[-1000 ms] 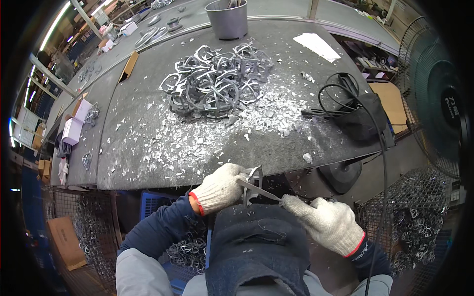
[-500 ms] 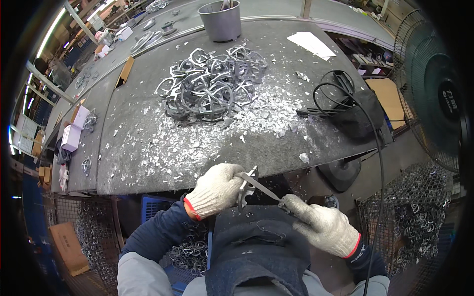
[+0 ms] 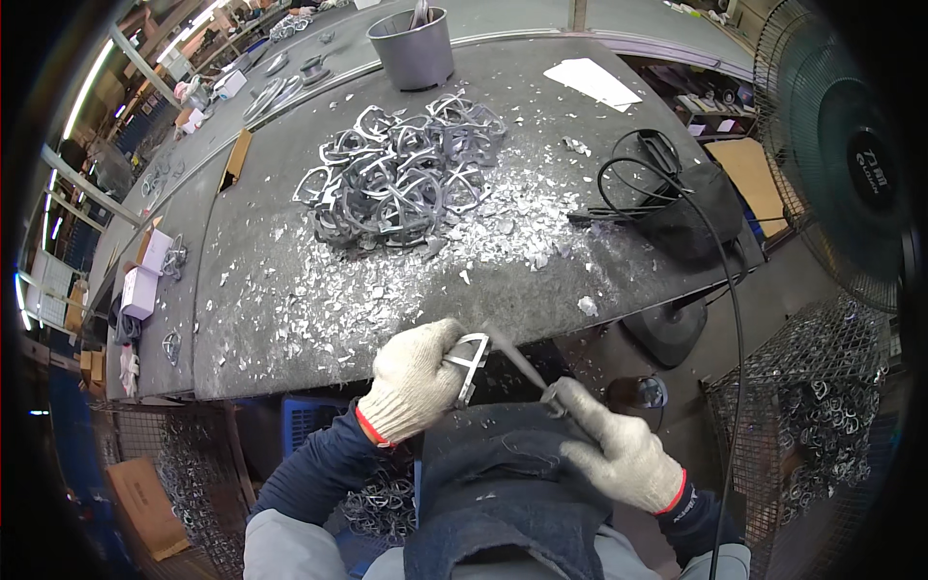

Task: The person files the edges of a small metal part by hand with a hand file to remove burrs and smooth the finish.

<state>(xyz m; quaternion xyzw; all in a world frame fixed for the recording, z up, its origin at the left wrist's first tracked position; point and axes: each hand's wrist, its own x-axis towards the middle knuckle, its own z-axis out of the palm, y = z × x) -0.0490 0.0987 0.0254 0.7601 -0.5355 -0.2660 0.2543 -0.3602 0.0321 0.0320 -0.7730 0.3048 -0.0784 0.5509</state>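
Note:
My left hand (image 3: 414,377), in a white knit glove with a red cuff, is closed on a silvery open-frame metal casting (image 3: 470,362) just beyond the apron. A narrow flat file (image 3: 522,362) slants up-left from my right hand (image 3: 623,449), which is gloved the same way and wrapped round its handle end. The blade is smeared by motion; its tip lies close to the casting's right edge, and I cannot tell whether they touch. A heap of similar castings (image 3: 396,174) sits on the dark bench, with thin metal flakes (image 3: 358,290) strewn around it.
A grey bucket (image 3: 411,53) stands at the bench's far side, near white paper (image 3: 592,83). To the right are a black bag (image 3: 686,213), a cable and a large fan (image 3: 841,155). Mesh bins of castings (image 3: 822,416) flank me; a blue crate (image 3: 309,420) is below left.
The casting has turned in my left hand, showing more of its open frame. The file blade, across the casting before, now lies at its right edge. The view has shifted slightly.

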